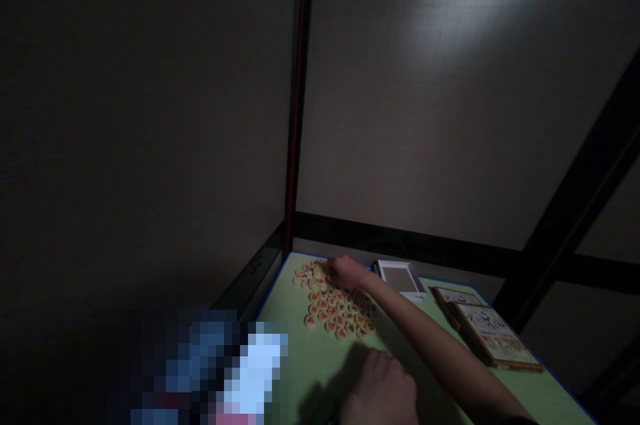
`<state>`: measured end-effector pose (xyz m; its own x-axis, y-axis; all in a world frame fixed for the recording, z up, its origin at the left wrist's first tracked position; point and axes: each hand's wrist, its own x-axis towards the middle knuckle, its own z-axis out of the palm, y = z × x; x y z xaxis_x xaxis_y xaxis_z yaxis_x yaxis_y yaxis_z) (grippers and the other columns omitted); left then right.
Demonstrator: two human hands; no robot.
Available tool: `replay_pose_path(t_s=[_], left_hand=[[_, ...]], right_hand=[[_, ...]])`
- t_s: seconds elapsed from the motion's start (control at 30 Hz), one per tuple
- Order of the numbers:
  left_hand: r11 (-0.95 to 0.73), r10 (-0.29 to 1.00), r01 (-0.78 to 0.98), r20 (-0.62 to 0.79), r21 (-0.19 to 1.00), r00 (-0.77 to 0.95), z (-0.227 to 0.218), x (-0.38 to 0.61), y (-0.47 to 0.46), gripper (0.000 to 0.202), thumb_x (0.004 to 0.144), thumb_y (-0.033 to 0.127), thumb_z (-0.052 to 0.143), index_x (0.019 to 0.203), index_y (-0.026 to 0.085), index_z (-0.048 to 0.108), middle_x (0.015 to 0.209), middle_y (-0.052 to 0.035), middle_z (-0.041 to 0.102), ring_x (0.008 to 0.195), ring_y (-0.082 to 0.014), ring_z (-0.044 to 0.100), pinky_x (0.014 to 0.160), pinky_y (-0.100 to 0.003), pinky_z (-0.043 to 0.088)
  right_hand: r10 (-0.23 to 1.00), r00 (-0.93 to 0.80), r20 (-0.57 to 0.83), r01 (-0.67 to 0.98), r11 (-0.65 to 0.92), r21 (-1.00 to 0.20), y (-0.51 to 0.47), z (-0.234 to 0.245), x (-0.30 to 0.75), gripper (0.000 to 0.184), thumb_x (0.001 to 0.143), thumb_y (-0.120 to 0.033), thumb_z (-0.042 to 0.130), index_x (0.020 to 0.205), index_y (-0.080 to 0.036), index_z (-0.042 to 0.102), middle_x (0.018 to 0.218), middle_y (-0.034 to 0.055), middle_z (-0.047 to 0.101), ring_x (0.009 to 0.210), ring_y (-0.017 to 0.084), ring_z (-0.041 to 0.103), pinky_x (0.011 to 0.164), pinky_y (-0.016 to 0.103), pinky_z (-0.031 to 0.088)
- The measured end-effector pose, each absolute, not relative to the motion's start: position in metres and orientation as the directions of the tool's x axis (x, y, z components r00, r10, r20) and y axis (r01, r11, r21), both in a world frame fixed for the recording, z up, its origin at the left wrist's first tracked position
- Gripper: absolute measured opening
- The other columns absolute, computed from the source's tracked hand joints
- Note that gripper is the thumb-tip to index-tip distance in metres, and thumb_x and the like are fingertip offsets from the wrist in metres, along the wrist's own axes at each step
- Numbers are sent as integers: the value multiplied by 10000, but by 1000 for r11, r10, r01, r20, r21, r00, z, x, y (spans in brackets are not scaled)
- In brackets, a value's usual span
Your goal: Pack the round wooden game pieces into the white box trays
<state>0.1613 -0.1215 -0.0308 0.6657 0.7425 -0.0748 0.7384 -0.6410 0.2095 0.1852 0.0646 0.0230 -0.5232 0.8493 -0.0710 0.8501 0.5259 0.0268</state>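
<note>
One green tabletop (300, 352). Two boxes (500, 332) right, one white tray (414, 295) at far edge. Two hands: left hand (381, 388) curled, nearer; right hand (345, 272) bent over far discs (333, 312). Can't tell either grip's opening or hold. Dozens of discs, flat, spread running far-left to near-right.

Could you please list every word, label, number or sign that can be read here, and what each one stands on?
None can be read with certainty.
Round pieces: red or dark characters, too small and blurred to read.
Nearer flat box: dark brush-like marks on its top, too blurred to read.
Farther flat box: dark marks, likewise unreadable.
</note>
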Motion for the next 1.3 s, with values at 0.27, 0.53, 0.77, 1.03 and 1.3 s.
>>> replay_pose_path(t_s=[0.27, 0.53, 0.77, 1.03, 1.3], left_hand=[[-639, 732, 738, -124, 218, 670, -31, 160, -120, 372, 807, 183, 527, 1088, 43, 725, 1060, -238, 711, 1073, -346, 628, 988, -499, 442], [-644, 726, 731, -120, 223, 677, -25, 158, -121, 385, 801, 152, 495, 1083, 29, 728, 1040, -244, 711, 1061, -351, 635, 964, -479, 442], [-655, 733, 729, -66, 198, 677, -34, 162, -119, 332, 786, 174, 538, 1005, 43, 751, 958, -239, 723, 993, -353, 653, 902, -488, 470], [-668, 719, 714, -68, 208, 692, -39, 162, -117, 334, 802, 219, 565, 1030, 57, 747, 984, -226, 725, 1016, -333, 644, 954, -486, 450], [-668, 722, 704, -19, 241, 691, -44, 162, -117, 290, 778, 223, 577, 944, 66, 755, 931, -209, 727, 945, -313, 630, 916, -481, 444]], right_hand=[[861, -502, -81, 861, 507, 53, 79, 23, 201, 261, 825, -151, 595, 1035, -197, 742, 1041, 83, 768, 947, 208, 706, 695, 213, 445], [824, -549, -139, 821, 563, 97, 75, 20, 198, 280, 810, -134, 599, 1016, -196, 777, 996, 108, 781, 903, 239, 722, 690, 245, 472], [783, -618, -76, 779, 622, 75, 69, 33, 186, 293, 815, -118, 566, 987, -200, 789, 979, 70, 788, 890, 194, 720, 702, 212, 466], [765, -643, -1, 758, 638, 134, 38, 28, 147, 272, 811, -198, 596, 1020, -175, 768, 1047, 158, 764, 958, 278, 719, 766, 294, 511], [715, -699, 2, 707, 691, 152, 44, 25, 141, 284, 820, -185, 566, 1050, -195, 734, 1087, 132, 749, 976, 260, 705, 768, 288, 497]])
